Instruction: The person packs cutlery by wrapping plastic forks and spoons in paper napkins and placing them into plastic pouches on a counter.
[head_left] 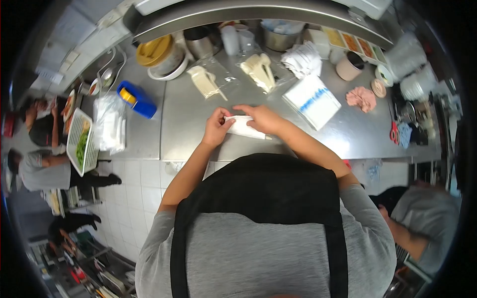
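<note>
Head view: near the front edge of the counter (pixel 181 126), my left hand (pixel 215 129) and right hand (pixel 266 120) pinch a napkin (pixel 244 128); slack fingers could let its pale stick (pixel 269 138) slip out. Bags (pixel 259 72) lie toward the back edge.

You are in a commercial kitchen, by the look of it one that serves takeaway food. You stand at a long steel counter (pixel 184 124) beneath a steel shelf (pixel 258 21), above a white tiled floor (pixel 124 208). A row of food trays (pixel 350 42) sits at the back, near stacked clear containers (pixel 416 85). You have 2 bags of plastic cutlery (pixel 262 72) before you, a basket (pixel 93 154) of greens (pixel 82 145) to your left, and 4 other people (pixel 45 172) around you.
</note>
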### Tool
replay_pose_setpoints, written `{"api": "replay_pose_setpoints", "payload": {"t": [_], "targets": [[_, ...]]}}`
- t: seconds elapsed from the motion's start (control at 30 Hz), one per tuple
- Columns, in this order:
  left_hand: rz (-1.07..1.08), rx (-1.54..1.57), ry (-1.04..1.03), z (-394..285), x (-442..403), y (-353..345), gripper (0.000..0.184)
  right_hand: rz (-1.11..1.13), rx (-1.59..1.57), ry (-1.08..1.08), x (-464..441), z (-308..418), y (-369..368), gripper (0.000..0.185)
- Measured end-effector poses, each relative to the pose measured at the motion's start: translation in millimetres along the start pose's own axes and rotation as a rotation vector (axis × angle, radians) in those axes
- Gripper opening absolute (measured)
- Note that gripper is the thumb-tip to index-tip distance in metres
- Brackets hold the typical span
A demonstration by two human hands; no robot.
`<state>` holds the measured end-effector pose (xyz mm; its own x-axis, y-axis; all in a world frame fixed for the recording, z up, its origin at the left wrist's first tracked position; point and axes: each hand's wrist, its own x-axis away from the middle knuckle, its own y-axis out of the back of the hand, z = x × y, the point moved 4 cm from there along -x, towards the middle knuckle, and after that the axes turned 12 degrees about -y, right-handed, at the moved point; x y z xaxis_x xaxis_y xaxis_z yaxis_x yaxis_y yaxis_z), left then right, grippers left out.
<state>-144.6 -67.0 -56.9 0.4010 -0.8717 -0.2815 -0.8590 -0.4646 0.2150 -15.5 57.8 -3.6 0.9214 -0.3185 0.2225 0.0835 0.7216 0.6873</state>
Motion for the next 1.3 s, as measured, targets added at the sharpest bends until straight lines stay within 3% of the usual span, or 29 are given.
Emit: {"api": "replay_pose_setpoints", "payload": {"t": [0.07, 0.17, 0.27, 0.33, 0.4, 0.53, 0.63, 0.77, 0.93, 1.03, 1.13, 1.3], "targets": [[-0.01, 0.253, -0.01, -1.7, -12.2, -22.0, 0.028, -0.039, -0.051, -0.065, 23.9, -8.6, 5.9, 0.061], [0.088, 0.326, 0.042, -8.6, -45.0, -60.8, 0.034, -0.153, -0.185, -0.073, 63.8, -27.6, 25.6, 0.053], [0.137, 0.352, -0.035, -8.1, -86.0, -109.0, 0.028, -0.454, -0.079, 0.105, 109.0, -65.9, 47.6, 0.043], [0.163, 0.319, -0.154, -19.4, -114.5, -150.6, 0.021, -0.503, -0.065, -0.124, 150.1, -91.4, 68.7, 0.028], [0.243, -0.028, -0.346, -45.8, -142.0, -197.1, 0.015, -0.63, -0.128, -0.281, 194.0, -124.2, 85.1, 0.027], [0.487, -0.463, -0.81, -73.9, -181.6, -309.7, 0.019, -0.852, -0.091, -0.478, 278.7, -164.4, 117.1, 0.029], [0.577, -0.652, -0.717, -78.8, -196.5, -380.3, 0.019, -0.946, -0.065, -0.545, 322.8, -185.2, 128.5, 0.027], [0.444, -0.924, -0.723, -50.7, -207.2, -436.3, 0.02, -0.947, -0.088, -0.608, 349.7, -201.9, 135.5, 0.026], [0.395, -0.948, -0.811, -49.6, -224.4, -442.1, 0.024, -0.934, -0.114, -0.599, 356.3, -219.4, 139.3, 0.026], [0.429, -0.878, -0.661, -77.0, -226.9, -421.8, 0.028, -0.893, -0.126, -0.606, 351.8, -224.4, 148.4, 0.026], [0.284, -0.698, -0.598, -91.2, -198.3, -379.2, 0.032, -0.894, -0.145, -0.578, 344.1, -221.9, 158.4, 0.026], [0.107, -0.934, -0.551, -74.6, -122.4, -283.0, 0.025, -0.828, -0.167, -0.453, 315.6, -225.1, 162.5, 0.027]]}}
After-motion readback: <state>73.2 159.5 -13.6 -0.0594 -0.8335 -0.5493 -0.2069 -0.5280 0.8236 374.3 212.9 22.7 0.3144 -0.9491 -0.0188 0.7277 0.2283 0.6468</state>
